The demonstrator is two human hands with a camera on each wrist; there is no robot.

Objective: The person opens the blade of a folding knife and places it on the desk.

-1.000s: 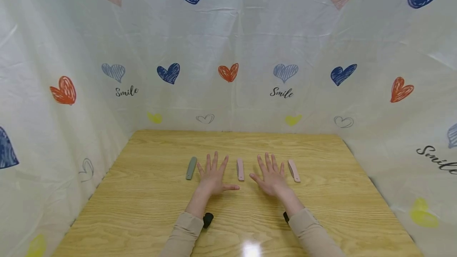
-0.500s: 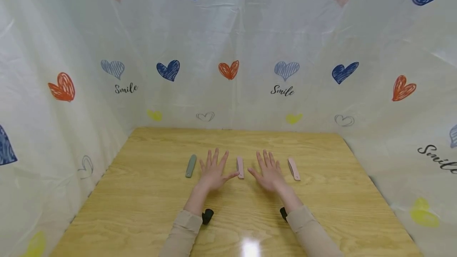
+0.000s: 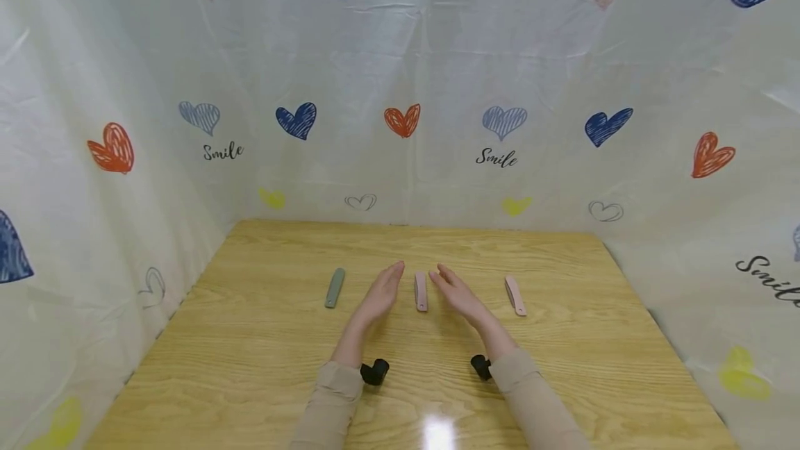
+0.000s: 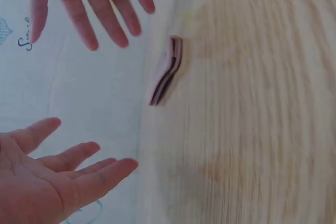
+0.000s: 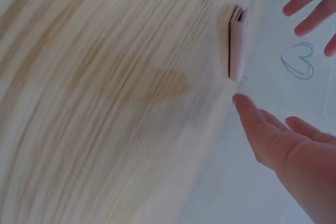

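My left hand (image 3: 380,295) is held above the table, fingers straight, to the left of the middle pink strip (image 3: 421,292). On that strip's other side is my right hand (image 3: 460,293), its fingers extended too. Both palms face each other, and neither hand holds anything. The middle strip looks folded, with a small hole near its front end; in the left wrist view this pink strip (image 4: 167,71) shows a dark slot along its edge. A green strip (image 3: 334,288) of similar shape lies left of my left hand. Another pink strip (image 3: 515,296) lies right of my right hand.
All three strips lie in a row on a wood-grain table (image 3: 262,367). A white curtain (image 3: 350,61) printed with hearts and "Smile" rises behind the table and along its sides. Small black devices (image 3: 375,371) are worn at the wrists.
Both hands have turned from palms down with spread fingers to palms facing each other, fingers closer together. They have come nearer the middle strip. The strips stay where they lie.
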